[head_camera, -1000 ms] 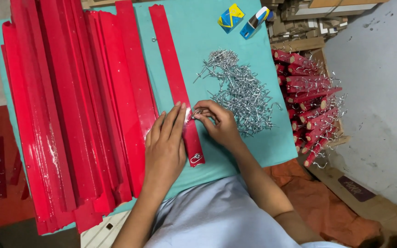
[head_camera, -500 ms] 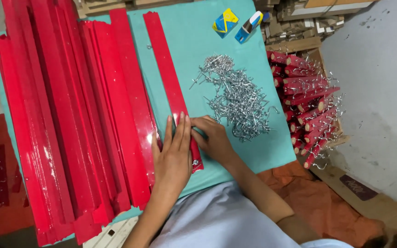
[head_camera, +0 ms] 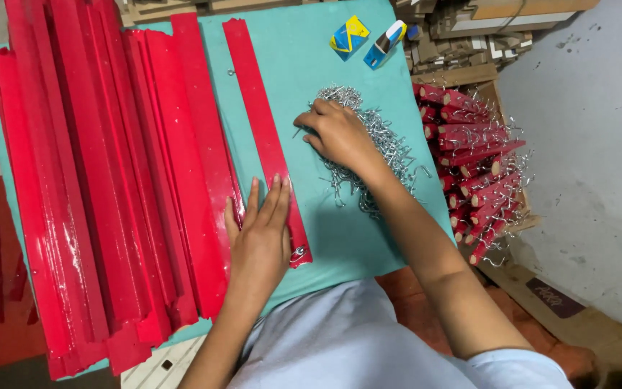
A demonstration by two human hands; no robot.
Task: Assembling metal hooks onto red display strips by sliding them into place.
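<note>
While the left hand (head_camera: 259, 234) lies flat, fingers straight and spread, it presses on the near end of a single red strip (head_camera: 264, 137) that runs away from the person across the teal table (head_camera: 368, 238); it grasps nothing. A small metal hook (head_camera: 299, 252) sits in the strip's near end, just right of that hand. The right hand (head_camera: 338, 133) has left the strip, where half a second ago it worked beside the left one, and now rests with curled fingers on the pile of metal hooks (head_camera: 379, 148) to the right. Whether its fingertips pinch a hook cannot be told, since the palm faces down and covers them.

Left of the single strip lies a broad stack of red strips (head_camera: 102, 180), their far ends cut off by the frame's top edge. Right of the hooks, a wooden box (head_camera: 502, 97) holds red sticks with hooks (head_camera: 476, 173) already fitted. At the table's far edge are a small blue-and-yellow box (head_camera: 349, 36) and a blue-and-white object (head_camera: 385, 43), too small to make out. The person's pale blue shirt (head_camera: 354, 338) fills the near edge.
</note>
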